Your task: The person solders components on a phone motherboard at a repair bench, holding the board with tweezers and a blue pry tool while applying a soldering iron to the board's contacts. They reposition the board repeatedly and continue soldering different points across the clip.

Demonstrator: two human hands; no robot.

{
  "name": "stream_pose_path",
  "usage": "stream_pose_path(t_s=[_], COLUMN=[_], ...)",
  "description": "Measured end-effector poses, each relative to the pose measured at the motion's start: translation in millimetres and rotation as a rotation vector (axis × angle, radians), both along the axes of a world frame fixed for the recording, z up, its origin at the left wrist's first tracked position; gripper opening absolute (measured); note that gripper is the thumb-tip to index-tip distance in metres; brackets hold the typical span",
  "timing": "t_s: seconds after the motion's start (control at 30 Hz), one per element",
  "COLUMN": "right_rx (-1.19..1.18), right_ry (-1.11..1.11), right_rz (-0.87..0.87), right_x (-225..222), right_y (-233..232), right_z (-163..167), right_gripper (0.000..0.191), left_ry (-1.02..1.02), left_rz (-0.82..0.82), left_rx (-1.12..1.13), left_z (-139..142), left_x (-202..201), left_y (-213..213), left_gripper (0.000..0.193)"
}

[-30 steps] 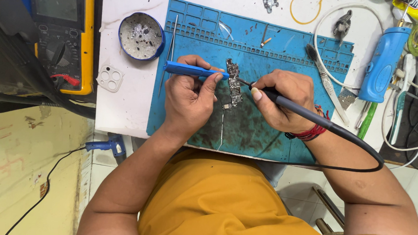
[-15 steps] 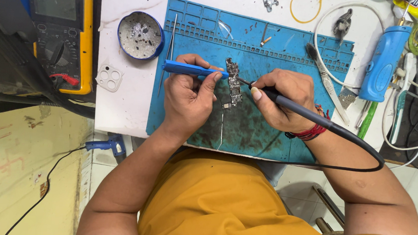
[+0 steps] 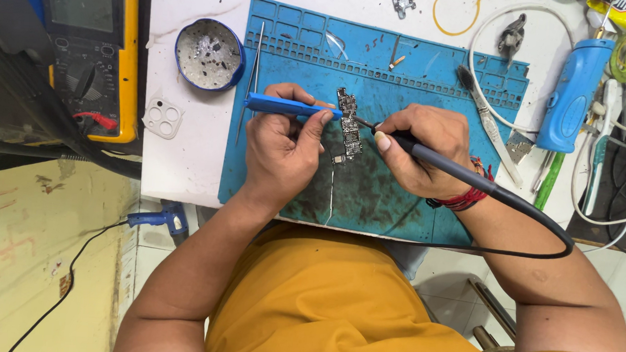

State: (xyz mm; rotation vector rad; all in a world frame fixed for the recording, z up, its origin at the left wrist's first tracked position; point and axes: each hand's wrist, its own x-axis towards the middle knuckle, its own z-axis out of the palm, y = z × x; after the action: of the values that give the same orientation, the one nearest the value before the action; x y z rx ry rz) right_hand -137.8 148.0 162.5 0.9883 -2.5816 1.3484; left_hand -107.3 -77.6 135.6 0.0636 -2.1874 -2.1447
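Board: small dark rectangular circuit board point(image 3: 348, 124) lying flat on the blue silicone work mat point(image 3: 432, 82), near the mat's middle, well in from all four edges of the white worktop point(image 3: 185, 155).
Board axis: long axis runs from the worktop's far edge toward its near edge, where the person sits; a thin strip appears to trail from its near end toward that edge.
Left hand: left hand point(image 3: 282, 149) curled about a blue-handled slim tool point(image 3: 288, 107), held crosswise to the board's axis; its tip reaches the board's left side near the far end.
Right hand: right hand point(image 3: 418, 149) wrapped pen-fashion around a black corded soldering iron point(image 3: 428, 155); the iron's tip slants leftward onto the far part of the board.
Governing relation: the board lies between the two hands, just beside both; the two tool tips meet it from opposite sides near its far end, close together. Whether they touch each other cannot be told.
Cable: the iron's black lead loops off toward the worktop's right and near edges.
Surroundings: round blue tin of grey residue point(image 3: 209, 54) and steel tweezers point(image 3: 253, 73) by the mat's far left corner; yellow multimeter point(image 3: 91, 50) beyond the worktop's left edge.
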Motion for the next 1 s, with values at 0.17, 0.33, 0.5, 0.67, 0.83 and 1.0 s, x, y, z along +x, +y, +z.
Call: stream_pose_path(t_s=[0.17,0.33,0.5,0.67,0.83,1.0], right_rx=[-0.004,-0.023,0.010,0.010,0.007,0.000], right_ry=[0.003,0.018,0.022,0.026,0.027,0.035], right_rz=[-0.004,0.026,0.031,0.032,0.023,0.025], right_x=[1.8,1.0,1.6,0.4,1.6,1.2], right_y=[-0.6,-0.1,-1.8,-3.2,-4.8,-5.1], right_z=[-0.2,-0.1,0.1,2.2,2.7,2.7], right_gripper=[0.008,0.010,0.010,0.010,0.010,0.010], left_ry=[0.050,0.035,0.012,0.020,0.005,0.019], left_rz=[-0.011,0.010,0.015,0.008,0.013,0.014], left_rx=[-0.023,0.025,0.003,-0.002,-0.010,-0.020], left_z=[-1.4,-2.0,-0.6,1.7,2.8,2.8], left_x=[1.8,1.3,2.0,0.8,1.2,1.8], left_y=[-1.3,-0.8,0.8,-0.4,-0.9,-1.3], left_gripper=[0.015,0.020,0.019,0.019,0.019,0.017])
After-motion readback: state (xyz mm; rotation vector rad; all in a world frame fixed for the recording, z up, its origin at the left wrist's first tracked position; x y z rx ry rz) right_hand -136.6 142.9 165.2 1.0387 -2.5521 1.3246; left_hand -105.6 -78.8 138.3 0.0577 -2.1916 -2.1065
